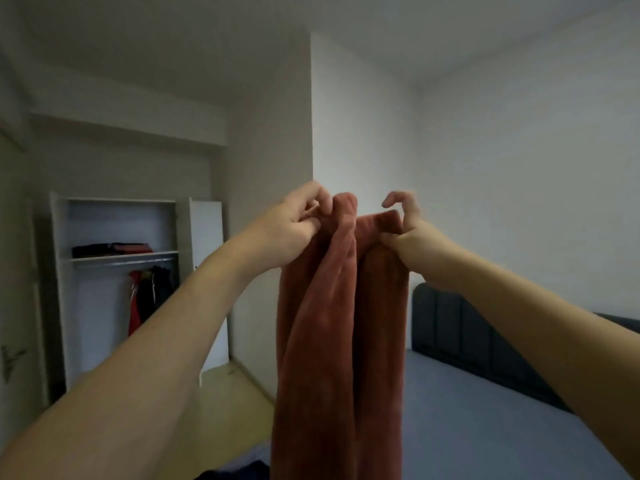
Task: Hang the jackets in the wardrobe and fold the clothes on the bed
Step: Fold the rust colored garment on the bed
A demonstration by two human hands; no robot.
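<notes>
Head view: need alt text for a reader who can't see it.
Both hands, left hand and right hand, hold a rust-red garment up by its top edge, hanging long over the bed. Behind on the left, an open wardrobe shows hung jackets and folded clothes.

A garment [332,323] hangs at centre frame between the left hand [291,223] and right hand [407,233]. The wardrobe [117,271] stands at left behind, jackets [149,292] inside; the bed [485,427] lies lower right.
</notes>
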